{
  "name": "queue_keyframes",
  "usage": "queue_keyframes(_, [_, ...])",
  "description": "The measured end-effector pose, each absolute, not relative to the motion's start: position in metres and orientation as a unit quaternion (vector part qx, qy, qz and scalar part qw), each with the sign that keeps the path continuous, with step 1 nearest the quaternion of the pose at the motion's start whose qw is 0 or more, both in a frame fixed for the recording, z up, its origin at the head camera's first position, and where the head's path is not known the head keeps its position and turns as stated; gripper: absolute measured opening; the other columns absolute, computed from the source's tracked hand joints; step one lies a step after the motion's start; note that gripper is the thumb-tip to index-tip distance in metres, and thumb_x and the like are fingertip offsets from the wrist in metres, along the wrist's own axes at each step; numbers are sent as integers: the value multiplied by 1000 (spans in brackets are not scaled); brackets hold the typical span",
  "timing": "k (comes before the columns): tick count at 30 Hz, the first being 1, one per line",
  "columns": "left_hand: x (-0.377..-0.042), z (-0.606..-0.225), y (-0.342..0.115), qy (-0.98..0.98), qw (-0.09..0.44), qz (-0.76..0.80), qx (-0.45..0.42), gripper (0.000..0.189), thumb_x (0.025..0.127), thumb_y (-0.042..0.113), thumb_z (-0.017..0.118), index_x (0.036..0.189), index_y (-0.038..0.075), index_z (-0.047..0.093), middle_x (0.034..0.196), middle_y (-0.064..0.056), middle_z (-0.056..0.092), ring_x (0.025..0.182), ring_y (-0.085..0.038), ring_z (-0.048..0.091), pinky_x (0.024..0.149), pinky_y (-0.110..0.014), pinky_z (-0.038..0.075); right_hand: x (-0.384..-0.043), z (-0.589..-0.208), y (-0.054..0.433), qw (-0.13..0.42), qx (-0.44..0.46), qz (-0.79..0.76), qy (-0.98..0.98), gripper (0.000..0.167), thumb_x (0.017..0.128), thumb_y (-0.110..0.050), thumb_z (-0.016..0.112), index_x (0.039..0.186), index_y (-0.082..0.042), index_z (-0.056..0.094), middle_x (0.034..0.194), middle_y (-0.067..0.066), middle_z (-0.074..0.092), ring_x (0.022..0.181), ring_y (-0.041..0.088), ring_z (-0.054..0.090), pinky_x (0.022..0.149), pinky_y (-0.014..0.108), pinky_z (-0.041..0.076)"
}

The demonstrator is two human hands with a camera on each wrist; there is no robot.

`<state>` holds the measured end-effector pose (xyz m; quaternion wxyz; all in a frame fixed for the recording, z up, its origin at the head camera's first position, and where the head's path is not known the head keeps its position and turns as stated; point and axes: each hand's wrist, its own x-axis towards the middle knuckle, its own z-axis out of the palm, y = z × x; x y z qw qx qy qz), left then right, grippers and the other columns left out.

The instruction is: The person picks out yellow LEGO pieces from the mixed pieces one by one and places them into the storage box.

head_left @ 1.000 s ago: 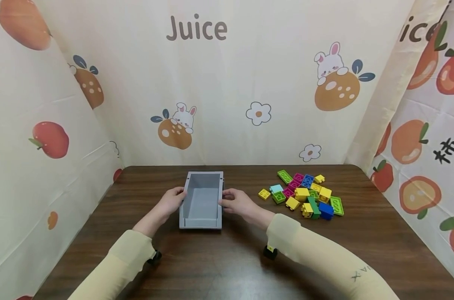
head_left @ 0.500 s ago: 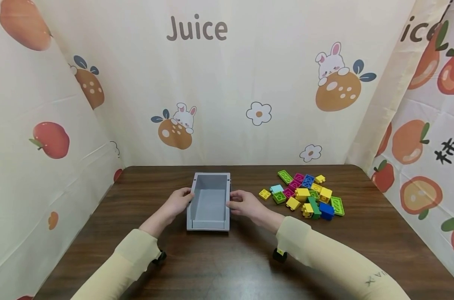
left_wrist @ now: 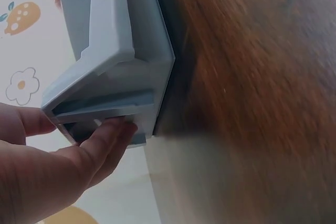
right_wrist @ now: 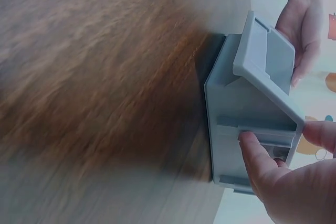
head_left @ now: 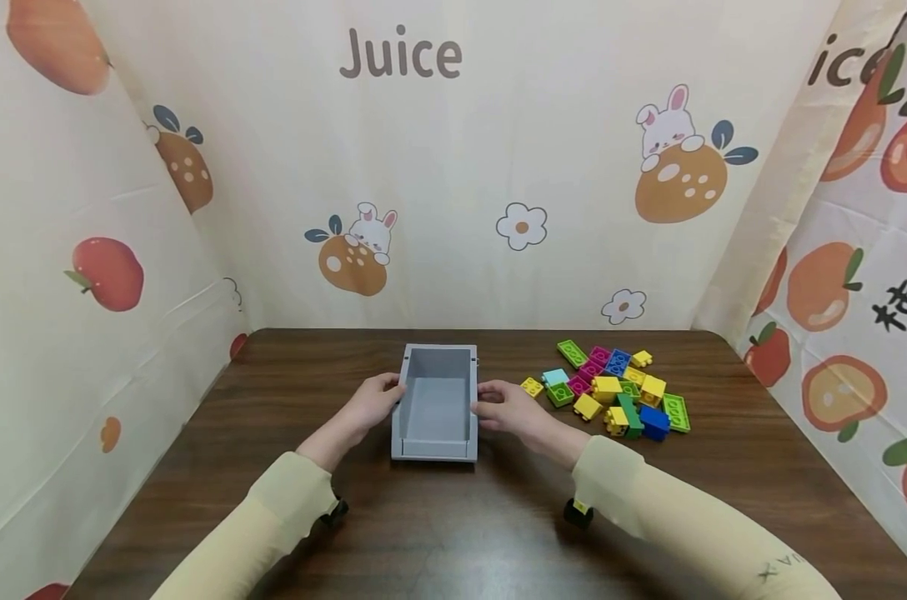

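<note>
Toy building bricks (head_left: 607,388) strew the wood-grain table (head_left: 453,533) at the gray storage bin's (head_left: 436,408) three o'clock, beyond the right hand (head_left: 515,411); it and the left hand (head_left: 373,403), at nine, grip the bin's sides, inner floor showing.

Two hands (head_left: 374,403) (head_left: 519,412), one bin (head_left: 437,408), dozen-plus bricks (head_left: 607,388)

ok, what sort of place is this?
Probably a small indoor recording booth, set up for tabletop handling: printed sheets hang around three sides of a wood-grain table, with a grey bin and loose toy bricks.
</note>
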<state>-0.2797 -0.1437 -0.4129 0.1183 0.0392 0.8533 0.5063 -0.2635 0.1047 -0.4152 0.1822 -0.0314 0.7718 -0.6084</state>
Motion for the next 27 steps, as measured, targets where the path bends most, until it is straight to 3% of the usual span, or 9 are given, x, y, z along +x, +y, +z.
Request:
queue_keyframes(9, [-284, -417, -130, 846, 129, 517, 27, 42, 99, 17, 46, 134, -5, 45, 128, -20, 53, 108, -26, 51, 92, -43, 44, -263, -414, 120, 188, -15, -604, 774, 44, 92, -15, 62, 131, -2, 47, 127, 16, 54, 106, 23, 60, 87, 38, 51])
queue_keyframes(21, [-281, -416, -116, 836, 135, 530, 33, 41, 97, 16, 49, 132, -5, 47, 118, -18, 57, 93, -20, 53, 81, -41, 48, -262, -414, 138, 193, -9, -600, 777, 44, 93, -15, 59, 133, -2, 45, 129, 18, 52, 110, 26, 58, 89, 38, 50])
queue_keyframes(27, [-283, -416, -109, 845, 133, 517, 36, 39, 96, 18, 51, 129, -4, 50, 120, -16, 58, 102, -22, 54, 89, -40, 47, -259, -414, 145, 190, -2, -592, 783, 45, 92, -17, 61, 132, -4, 46, 128, 16, 53, 108, 25, 59, 89, 39, 50])
